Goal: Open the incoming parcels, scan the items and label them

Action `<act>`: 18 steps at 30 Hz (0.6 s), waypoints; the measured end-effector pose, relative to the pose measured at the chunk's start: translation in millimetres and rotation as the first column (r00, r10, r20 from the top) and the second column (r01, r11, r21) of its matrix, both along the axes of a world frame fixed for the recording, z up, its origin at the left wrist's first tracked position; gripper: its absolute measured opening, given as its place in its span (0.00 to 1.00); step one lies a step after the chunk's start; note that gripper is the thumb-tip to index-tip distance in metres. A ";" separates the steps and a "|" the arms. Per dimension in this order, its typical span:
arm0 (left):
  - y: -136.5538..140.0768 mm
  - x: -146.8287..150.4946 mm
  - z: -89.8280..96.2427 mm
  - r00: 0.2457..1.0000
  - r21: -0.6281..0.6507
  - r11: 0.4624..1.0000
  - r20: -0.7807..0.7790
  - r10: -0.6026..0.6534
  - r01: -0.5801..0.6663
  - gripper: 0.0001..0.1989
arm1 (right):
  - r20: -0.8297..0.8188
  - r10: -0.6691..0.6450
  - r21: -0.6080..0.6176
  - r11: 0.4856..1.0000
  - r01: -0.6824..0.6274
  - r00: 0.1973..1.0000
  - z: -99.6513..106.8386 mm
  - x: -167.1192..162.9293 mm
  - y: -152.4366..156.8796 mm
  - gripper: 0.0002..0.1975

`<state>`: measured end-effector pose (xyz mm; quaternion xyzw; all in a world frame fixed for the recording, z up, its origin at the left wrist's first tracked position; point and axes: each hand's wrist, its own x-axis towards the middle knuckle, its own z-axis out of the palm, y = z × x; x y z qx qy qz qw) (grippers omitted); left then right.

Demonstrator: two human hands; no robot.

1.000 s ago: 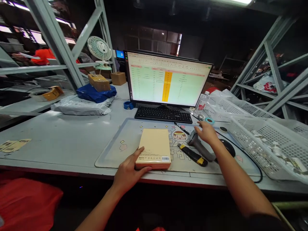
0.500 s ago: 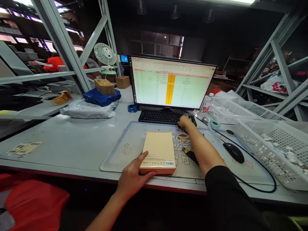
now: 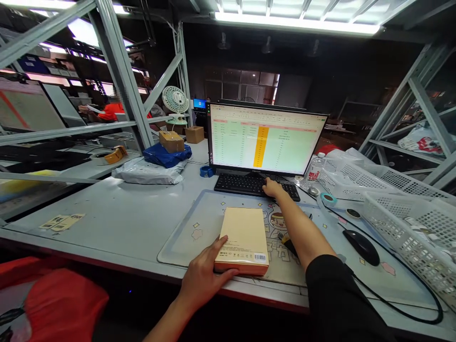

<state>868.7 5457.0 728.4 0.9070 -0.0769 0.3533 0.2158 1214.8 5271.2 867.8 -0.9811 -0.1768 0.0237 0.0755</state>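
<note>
A flat beige box (image 3: 244, 238) with a barcode label lies on the printed desk mat (image 3: 199, 223). My left hand (image 3: 204, 273) grips its near left corner, thumb on top. My right hand (image 3: 273, 188) reaches forward and rests its fingers on the black keyboard (image 3: 249, 184), below a monitor (image 3: 265, 140) showing a green spreadsheet with an orange column. My right forearm hides most of a yellow-and-black utility knife (image 3: 287, 241) on the mat.
A black mouse (image 3: 361, 240) with its cable lies at the right, beside white mesh baskets (image 3: 402, 209) and tape rolls (image 3: 328, 199). Grey and blue parcels (image 3: 149, 170), small cartons and a fan (image 3: 175, 101) stand at the back left. Another person in red sits far left behind the shelving.
My right hand left the scanner and mouse area, moved left and forward, and settled on the keyboard. The view tilted upward. My left hand stayed on the box.
</note>
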 end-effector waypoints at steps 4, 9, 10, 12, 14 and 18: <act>-1.2 1.2 1.7 1.000 0.025 1.000 0.024 0.006 -0.006 0.38 | 0.013 0.023 -0.031 0.999 -0.023 1.000 10.0 -11.6 -29.2 0.30; -5.1 0.0 7.3 0.999 0.027 1.000 0.050 0.007 -0.008 0.37 | 0.046 0.083 -0.037 0.996 -0.081 0.995 14.7 -51.0 -82.3 0.25; -6.0 -0.4 7.9 0.999 0.024 1.000 0.054 0.001 -0.002 0.37 | 0.056 0.101 -0.026 0.995 -0.100 0.993 14.1 -61.4 -94.7 0.26; -7.4 -0.8 7.8 0.998 0.015 1.000 0.058 -0.017 0.016 0.38 | 0.099 0.144 0.034 0.988 -0.148 0.985 11.5 -82.6 -119.4 0.25; -7.8 -0.9 6.2 0.997 0.000 0.999 0.071 -0.037 0.037 0.39 | 0.188 0.165 0.169 0.966 -0.197 0.968 7.2 -104.7 -141.6 0.23; -6.6 -0.7 0.9 0.986 -0.023 0.998 0.159 -0.057 0.061 0.40 | 0.381 0.085 0.413 0.875 -0.252 0.920 -4.4 -155.4 -165.2 0.17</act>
